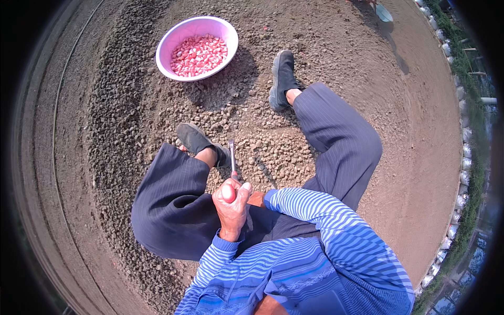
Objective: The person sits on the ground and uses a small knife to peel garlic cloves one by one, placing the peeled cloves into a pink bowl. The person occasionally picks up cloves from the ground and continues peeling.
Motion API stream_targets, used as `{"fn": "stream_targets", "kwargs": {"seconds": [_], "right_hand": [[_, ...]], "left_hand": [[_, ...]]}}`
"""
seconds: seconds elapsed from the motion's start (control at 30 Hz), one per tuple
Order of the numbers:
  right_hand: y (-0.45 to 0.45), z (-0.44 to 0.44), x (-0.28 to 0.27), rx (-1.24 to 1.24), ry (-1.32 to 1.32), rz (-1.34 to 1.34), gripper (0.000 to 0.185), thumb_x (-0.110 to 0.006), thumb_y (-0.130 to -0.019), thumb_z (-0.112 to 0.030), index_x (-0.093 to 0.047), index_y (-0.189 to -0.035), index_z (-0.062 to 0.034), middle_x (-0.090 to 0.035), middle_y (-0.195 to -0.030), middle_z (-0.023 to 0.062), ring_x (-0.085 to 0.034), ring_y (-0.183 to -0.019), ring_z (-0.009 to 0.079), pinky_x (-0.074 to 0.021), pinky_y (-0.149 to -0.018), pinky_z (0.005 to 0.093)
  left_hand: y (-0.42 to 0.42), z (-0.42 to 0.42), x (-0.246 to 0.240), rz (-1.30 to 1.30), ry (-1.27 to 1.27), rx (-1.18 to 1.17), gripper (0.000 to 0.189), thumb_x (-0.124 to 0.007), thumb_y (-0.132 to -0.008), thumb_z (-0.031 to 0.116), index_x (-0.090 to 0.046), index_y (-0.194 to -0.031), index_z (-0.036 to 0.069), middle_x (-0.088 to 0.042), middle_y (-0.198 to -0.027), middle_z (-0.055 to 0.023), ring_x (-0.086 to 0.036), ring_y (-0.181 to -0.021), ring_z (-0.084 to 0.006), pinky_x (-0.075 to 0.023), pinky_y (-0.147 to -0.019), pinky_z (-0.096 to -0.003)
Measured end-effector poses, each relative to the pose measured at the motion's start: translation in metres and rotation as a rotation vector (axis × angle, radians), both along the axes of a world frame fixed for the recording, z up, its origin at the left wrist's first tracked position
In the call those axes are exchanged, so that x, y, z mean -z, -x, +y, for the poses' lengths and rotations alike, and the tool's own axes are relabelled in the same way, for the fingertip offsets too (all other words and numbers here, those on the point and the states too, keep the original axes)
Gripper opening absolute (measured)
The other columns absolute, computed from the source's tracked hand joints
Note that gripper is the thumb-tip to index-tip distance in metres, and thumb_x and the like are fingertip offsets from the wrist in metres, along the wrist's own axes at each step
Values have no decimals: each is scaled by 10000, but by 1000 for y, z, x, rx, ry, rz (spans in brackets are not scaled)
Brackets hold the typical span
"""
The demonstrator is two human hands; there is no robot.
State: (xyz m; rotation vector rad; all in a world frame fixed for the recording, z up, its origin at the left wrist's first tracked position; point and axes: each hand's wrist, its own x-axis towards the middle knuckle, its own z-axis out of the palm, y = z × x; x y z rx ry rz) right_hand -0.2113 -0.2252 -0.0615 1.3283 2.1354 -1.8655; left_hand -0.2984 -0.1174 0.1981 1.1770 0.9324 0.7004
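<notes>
My left hand [231, 202] is closed around the red handle [234, 175] of a narrow-bladed metal hand tool [232, 155]. The rounded red handle end shows above the fist, and the blade points away from me over the loose soil, its tip beside my left shoe [193, 138]. Just behind the left hand is my right hand [256, 199], mostly hidden, so its fingers cannot be made out. Farther forward, a pink plastic basin [163, 65] rests on the soil, holding many red-and-white pieces shaped like garlic cloves [200, 55].
My right shoe [284, 75] is planted forward, with cloddy soil [271, 151] between my bent legs. A thin hose [55, 130] runs along the left. Filled white bags [465, 163] and green plants [478, 157] border the right. A pale bowl-like object [383, 13] is at the top right.
</notes>
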Motion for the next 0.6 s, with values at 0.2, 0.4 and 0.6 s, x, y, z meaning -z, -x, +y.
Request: {"fn": "stream_targets", "kwargs": {"seconds": [0.2, 0.4, 0.6], "right_hand": [[-15, -4, 8, 11, -96, -121, 375, -651, -851, -405, -724, -1009, -72, -738, -1039, 174, -704, -967, 381, -551, -802, 515], [-34, -6, -5, 28, -233, -292, 378, -668, -844, -403, -728, -996, -62, -741, -1008, 179, -708, -946, 384, -557, -785, 509], [-69, 24, -113, 195, -498, -404, 496, -739, -825, -515, -721, -1095, -99, -736, -1012, 168, -701, -975, 372, -558, -801, 498]], "left_hand": [[-13, -20, 10, 32, -122, 91, 298, -736, -865, 76, -492, -694, 75, -514, -626, 49, -416, -573, -43, -398, -533, -245], [-14, -27, 10, -6, 43, 57, 292, -774, -854, 144, -547, -694, 54, -526, -627, 38, -453, -594, -51, -401, -537, -268], [-13, -28, 4, -33, -105, 44, 307, -782, -852, 168, -540, -705, 52, -515, -638, 40, -433, -603, -56, -394, -539, -286]]}}
